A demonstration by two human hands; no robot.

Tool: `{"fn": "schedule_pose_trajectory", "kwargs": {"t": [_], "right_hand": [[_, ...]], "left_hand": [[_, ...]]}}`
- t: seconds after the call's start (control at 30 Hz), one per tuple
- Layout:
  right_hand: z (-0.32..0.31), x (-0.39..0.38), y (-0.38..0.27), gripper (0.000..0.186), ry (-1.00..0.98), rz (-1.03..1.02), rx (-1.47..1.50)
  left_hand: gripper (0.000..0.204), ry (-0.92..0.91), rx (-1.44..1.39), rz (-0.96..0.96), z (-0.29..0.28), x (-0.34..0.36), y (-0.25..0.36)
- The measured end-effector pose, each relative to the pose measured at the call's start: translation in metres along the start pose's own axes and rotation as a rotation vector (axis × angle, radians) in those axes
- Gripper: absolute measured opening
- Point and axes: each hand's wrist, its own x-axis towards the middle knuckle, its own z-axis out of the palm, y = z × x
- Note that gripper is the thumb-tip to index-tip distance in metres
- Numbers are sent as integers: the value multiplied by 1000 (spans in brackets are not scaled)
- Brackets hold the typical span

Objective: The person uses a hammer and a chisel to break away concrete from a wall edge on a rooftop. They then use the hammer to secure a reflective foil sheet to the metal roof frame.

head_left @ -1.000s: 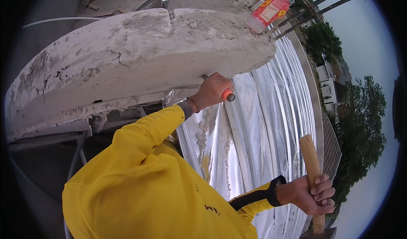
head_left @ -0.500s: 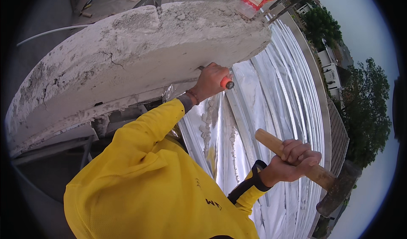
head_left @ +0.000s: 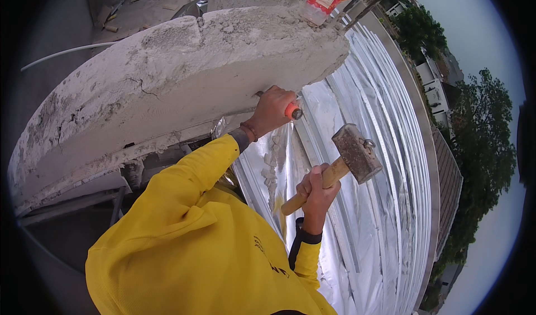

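My left hand is wrapped round a chisel with an orange grip. Its dark struck end points right, and its other end meets the side face of the rough concrete wall, as far as I can see. My right hand grips a hammer by its pale wooden handle. The heavy, worn metal head is up and to the right of that hand, a short way from the chisel's struck end and not touching it.
Below the wall and to the right spreads a silvery foil-covered metal roof with long ribs. A red and clear plastic bag sits on the wall's far end. A white pipe sticks out at the left. Trees stand beyond the roof.
My right hand has swung the hammer left and inward from the far right, and its head has turned upward toward the chisel. My left hand keeps the chisel at the wall.
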Motion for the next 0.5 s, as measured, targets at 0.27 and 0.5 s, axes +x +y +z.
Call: {"fn": "schedule_pose_trajectory", "kwargs": {"t": [0.27,0.5], "right_hand": [[-65,5,-182,33,251,-1209,403],[20,28,58,18,-69,105,-353]], "left_hand": [[22,18,-29,-19,-4,4,4],[23,-81,12,-54,-7,-3,16]]}}
